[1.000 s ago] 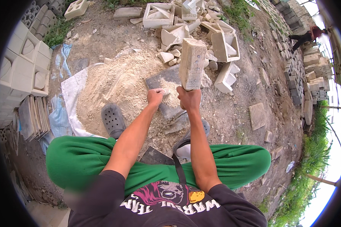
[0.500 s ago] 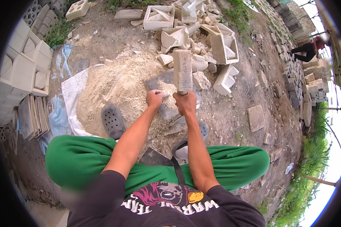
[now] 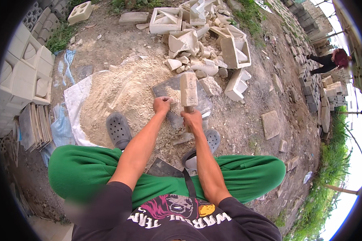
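The right hand (image 3: 192,119) is clamped around the handle of a mallet (image 3: 188,89), close below its head. That head, a thick pale block, is raised on the far side of the fist and covers part of a dark slab (image 3: 160,87) lying on the ground in front of the person. The left hand (image 3: 162,104) is at the near left part of the slab, its fingers curled in beside some pale crumbs (image 3: 173,93); whether they are closed on a piece of rubble, I cannot tell.

To the left of the slab, a wide heap of pale grit (image 3: 112,94) spreads over a white sheet (image 3: 72,96). Beyond the slab, on the far side, is a pile of broken blocks (image 3: 185,42), some whole enough to show hollow sides. The person's grey clogs (holed on top) (image 3: 118,130) stand either side of the near ground, below the green trousers (image 3: 84,168).

Farther left, pale blocks (image 3: 24,76) are stacked as a wall, with thin boards (image 3: 36,126) leaning together near them and a blue cloth (image 3: 63,128) beside. On the right lies a flat square stone (image 3: 270,124); at the far right, another person (image 3: 328,62) is near more stacked blocks.
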### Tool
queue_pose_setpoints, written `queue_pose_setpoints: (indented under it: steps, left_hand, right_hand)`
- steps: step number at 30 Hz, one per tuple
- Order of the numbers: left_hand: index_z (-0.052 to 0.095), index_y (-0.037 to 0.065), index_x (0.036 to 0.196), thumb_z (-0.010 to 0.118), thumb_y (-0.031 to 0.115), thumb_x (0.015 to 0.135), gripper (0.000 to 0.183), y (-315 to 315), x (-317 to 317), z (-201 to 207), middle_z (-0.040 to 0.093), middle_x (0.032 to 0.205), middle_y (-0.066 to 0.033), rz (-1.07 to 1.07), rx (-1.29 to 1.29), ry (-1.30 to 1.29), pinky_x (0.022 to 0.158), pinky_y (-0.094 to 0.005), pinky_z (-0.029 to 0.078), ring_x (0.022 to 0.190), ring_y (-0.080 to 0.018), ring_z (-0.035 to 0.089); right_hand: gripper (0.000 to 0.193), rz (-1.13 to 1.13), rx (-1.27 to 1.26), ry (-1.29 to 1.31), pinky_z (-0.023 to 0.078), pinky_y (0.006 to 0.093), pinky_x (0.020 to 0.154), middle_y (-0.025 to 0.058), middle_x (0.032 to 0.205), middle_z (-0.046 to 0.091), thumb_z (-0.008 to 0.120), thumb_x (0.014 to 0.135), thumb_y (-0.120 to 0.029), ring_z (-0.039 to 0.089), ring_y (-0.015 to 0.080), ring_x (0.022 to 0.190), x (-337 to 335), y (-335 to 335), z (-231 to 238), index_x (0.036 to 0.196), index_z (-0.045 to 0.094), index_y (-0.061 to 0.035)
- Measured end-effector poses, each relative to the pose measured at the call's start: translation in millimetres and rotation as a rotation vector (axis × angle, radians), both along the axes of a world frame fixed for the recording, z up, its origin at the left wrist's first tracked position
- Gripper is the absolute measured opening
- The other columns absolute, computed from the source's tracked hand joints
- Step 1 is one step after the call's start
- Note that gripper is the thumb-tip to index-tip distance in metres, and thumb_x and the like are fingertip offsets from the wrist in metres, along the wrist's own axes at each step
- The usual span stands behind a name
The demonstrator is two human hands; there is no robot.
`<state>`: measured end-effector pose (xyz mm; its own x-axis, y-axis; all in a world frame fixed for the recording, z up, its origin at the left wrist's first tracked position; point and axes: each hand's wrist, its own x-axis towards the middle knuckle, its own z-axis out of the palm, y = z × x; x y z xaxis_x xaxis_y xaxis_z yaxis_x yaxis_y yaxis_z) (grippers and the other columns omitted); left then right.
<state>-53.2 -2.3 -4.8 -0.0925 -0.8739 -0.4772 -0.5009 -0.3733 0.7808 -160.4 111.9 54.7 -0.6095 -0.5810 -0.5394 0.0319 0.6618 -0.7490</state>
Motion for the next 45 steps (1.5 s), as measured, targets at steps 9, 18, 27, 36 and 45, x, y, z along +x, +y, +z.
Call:
queue_pose_setpoints:
  steps: [9,18,27,36,45]
  left_hand:
    - [0.078,0.003,0.091,0.079,0.022,0.082,0.021,0,-4,3,0.074,0.081,-0.0064,-0.019,0.055,0.058,0.069,-0.0312,0.051,0.072,-0.0141,0.065]
    - [0.08,0.01,0.092,0.079,0.026,0.081,0.02,-3,5,-6,0.077,0.086,-0.0081,-0.013,-0.042,0.004,0.073,-0.0357,0.053,0.077,-0.0214,0.072]
    - [0.079,0.009,0.092,0.078,0.029,0.082,0.022,2,-1,1,0.076,0.085,-0.007,-0.036,0.024,0.029,0.073,-0.0356,0.053,0.078,-0.0215,0.071]
    - [0.08,0.014,0.097,0.077,0.038,0.082,0.029,-3,6,3,0.076,0.09,-0.0085,-0.095,0.058,-0.145,0.075,-0.0391,0.054,0.083,-0.0262,0.073]
    - [0.08,0.014,0.095,0.075,0.035,0.082,0.025,-3,-4,10,0.076,0.088,-0.0114,-0.187,-0.016,-0.149,0.074,-0.0397,0.055,0.083,-0.0296,0.072]
  right_hand:
    - [0.018,0.025,-0.243,0.239,0.047,0.0338,0.046,0.007,0.056,0.062,0.07,0.077,-0.013,0.061,0.0161,0.048,-1,-13,10,0.069,0.064,0.0008]
    - [0.023,0.127,0.006,0.039,0.05,0.0345,0.049,0.0086,0.061,0.064,0.073,0.074,-0.02,0.064,0.0181,0.051,-4,-11,19,0.077,0.067,0.0026]
    - [0.03,0.148,-0.048,0.42,0.054,0.0425,0.06,0.0212,0.068,0.068,0.072,0.071,-0.023,0.069,0.033,0.06,4,-13,-9,0.082,0.07,0.0045]
    - [0.021,0.096,0.176,-0.022,0.05,0.034,0.049,0.0099,0.062,0.064,0.073,0.072,-0.015,0.064,0.0182,0.051,-5,-5,7,0.076,0.067,0.0044]
    - [0.02,0.051,-0.208,0.268,0.05,0.0334,0.051,0.0087,0.058,0.064,0.071,0.076,-0.015,0.064,0.0158,0.051,-6,-30,94,0.074,0.067,0.0036]
